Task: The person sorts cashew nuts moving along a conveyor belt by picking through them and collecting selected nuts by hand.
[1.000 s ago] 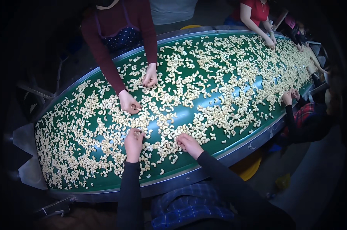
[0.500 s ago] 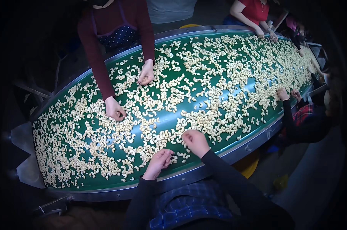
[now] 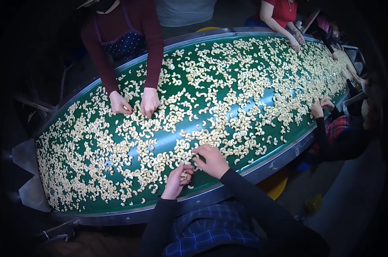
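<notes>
Cashews point(image 3: 222, 122), pale and curved, lie scattered over a green conveyor belt point(image 3: 168, 138). Low over the near edge, my left hand point(image 3: 173, 183) is curled, with a few cashews point(image 3: 183, 176) showing in its fingers. Just to its right and slightly farther in is my right hand point(image 3: 213, 162). Its thumb and fingers are apart above the nuts, and I see nothing between them. The fingertips of both hands come close together.
Across the belt, a person in a maroon sleeve point(image 3: 153, 64) has both hands among the cashews. Other workers' hands point(image 3: 321, 106) are at the right and far right. A metal rim point(image 3: 198, 202) borders the belt; grey metal plates point(image 3: 31, 171) stand at its left end.
The cashews have shifted leftward with the belt. My right hand has moved left and its fingers have parted; my left hand now shows cashews. The person opposite has brought their hands together.
</notes>
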The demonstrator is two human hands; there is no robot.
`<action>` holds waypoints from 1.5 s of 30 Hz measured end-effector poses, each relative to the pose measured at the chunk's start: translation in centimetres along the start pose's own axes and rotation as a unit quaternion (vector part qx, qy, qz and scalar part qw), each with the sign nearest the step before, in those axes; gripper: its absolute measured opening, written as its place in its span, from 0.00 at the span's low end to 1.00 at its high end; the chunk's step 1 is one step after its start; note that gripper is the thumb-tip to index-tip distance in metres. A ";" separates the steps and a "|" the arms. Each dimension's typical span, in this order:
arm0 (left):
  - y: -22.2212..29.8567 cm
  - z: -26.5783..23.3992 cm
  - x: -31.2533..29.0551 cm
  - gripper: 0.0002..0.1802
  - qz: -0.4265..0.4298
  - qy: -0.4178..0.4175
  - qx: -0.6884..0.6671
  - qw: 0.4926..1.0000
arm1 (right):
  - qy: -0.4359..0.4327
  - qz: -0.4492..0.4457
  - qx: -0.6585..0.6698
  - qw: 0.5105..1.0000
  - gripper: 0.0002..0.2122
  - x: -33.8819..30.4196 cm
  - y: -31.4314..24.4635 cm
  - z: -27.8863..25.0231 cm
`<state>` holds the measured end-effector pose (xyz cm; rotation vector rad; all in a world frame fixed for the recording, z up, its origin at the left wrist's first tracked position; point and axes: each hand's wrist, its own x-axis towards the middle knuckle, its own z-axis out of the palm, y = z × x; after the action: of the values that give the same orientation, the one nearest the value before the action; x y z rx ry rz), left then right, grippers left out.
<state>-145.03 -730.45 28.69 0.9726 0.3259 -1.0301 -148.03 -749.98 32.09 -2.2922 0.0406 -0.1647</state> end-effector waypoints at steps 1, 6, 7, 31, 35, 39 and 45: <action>-0.1 0.3 0.1 0.21 0.001 -0.048 0.015 0.999 | 0.038 -0.009 -0.106 0.994 0.18 -0.4 1.0 -1.0; -1.2 1.2 0.4 0.16 -0.015 -0.051 0.027 0.998 | -0.189 -0.022 -0.232 0.954 0.33 -6.4 4.0 -0.6; -1.2 1.8 0.3 0.16 -0.016 -0.048 0.025 0.998 | -0.194 -0.042 -0.215 0.956 0.33 -7.2 3.4 -1.1; 0.1 10.2 7.1 0.09 0.129 0.017 0.042 0.991 | 0.071 0.047 -0.033 0.996 0.05 1.1 12.7 -6.7; -1.2 9.5 7.4 0.13 0.175 0.131 0.218 0.951 | 0.013 0.099 -0.130 0.987 0.05 1.5 12.5 -5.8; -3.0 12.8 8.4 0.10 0.274 0.279 0.619 0.681 | -0.101 0.201 0.085 0.971 0.08 1.4 12.0 -9.8; -4.6 11.6 8.6 0.09 0.299 0.280 0.645 0.645 | -0.043 0.262 0.511 0.818 0.13 1.3 12.7 -8.2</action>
<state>-146.75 -745.42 27.21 2.5152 -0.3507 -0.1384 -147.57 -764.63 28.13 -1.1377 0.4270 0.1804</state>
